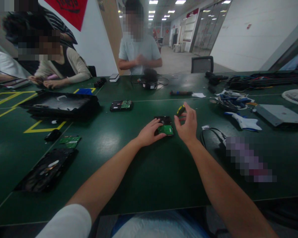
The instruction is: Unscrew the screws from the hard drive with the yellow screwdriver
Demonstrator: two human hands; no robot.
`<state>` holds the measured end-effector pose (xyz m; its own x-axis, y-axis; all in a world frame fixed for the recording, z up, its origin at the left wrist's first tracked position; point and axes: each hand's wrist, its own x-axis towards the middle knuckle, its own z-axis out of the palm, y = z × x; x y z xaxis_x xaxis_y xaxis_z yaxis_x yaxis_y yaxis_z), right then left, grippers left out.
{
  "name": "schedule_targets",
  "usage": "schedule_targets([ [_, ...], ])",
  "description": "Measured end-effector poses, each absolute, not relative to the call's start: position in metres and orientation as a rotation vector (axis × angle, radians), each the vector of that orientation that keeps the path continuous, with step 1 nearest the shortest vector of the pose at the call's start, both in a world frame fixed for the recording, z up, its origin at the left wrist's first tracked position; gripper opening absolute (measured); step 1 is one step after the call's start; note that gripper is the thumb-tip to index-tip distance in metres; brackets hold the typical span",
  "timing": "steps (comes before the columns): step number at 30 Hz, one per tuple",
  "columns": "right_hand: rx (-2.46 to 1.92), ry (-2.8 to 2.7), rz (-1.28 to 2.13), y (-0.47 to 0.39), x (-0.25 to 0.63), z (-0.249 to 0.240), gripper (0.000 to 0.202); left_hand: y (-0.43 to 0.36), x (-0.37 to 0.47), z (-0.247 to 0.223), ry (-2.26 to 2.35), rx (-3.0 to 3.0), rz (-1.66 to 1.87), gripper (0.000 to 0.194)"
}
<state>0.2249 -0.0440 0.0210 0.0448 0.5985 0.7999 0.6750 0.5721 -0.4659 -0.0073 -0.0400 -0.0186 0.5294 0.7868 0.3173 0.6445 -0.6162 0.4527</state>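
Observation:
A black hard drive with a green circuit board (pixel 167 130) lies flat on the green table (pixel 139 175), in front of me. My left hand (pixel 150 132) grips its left side, with the thumb along the near edge and the fingers over the far part. Just right of the drive, my right hand (pixel 187 124) is raised and closed on a yellow and black screwdriver (pixel 180 110) between thumb and fingers. The screwdriver's tip is too small to make out. A second hard drive (pixel 121 105) rests farther back to the left, apart from both hands.
Left are a black plastic casing (pixel 61 102), a loose green board (pixel 71 141) and a dark open part (pixel 47 170). Right are a cable bundle (pixel 232 99), a glove (pixel 244 121) and a grey metal box (pixel 283 115). People (pixel 140 49) are across the table.

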Motion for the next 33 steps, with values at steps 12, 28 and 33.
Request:
schedule_targets([
  [12, -1.08, -1.635, -0.099, -0.0427, 0.226, 0.0198, 0.066, -0.0417, -0.007, -0.0158, 1.198, 2.489, 0.731, 0.067],
  [28, -1.038, -1.653, -0.119, -0.0433, 0.2258, 0.0213, 0.065, -0.0404, -0.0074, -0.0179, 1.199, 2.482, 0.725, 0.067],
  [33, -1.062, -1.662, -0.13, -0.0411, 0.2267, 0.0198, 0.066, -0.0403, -0.0078, -0.0184, 1.2, 2.483, 0.727, 0.067],
])
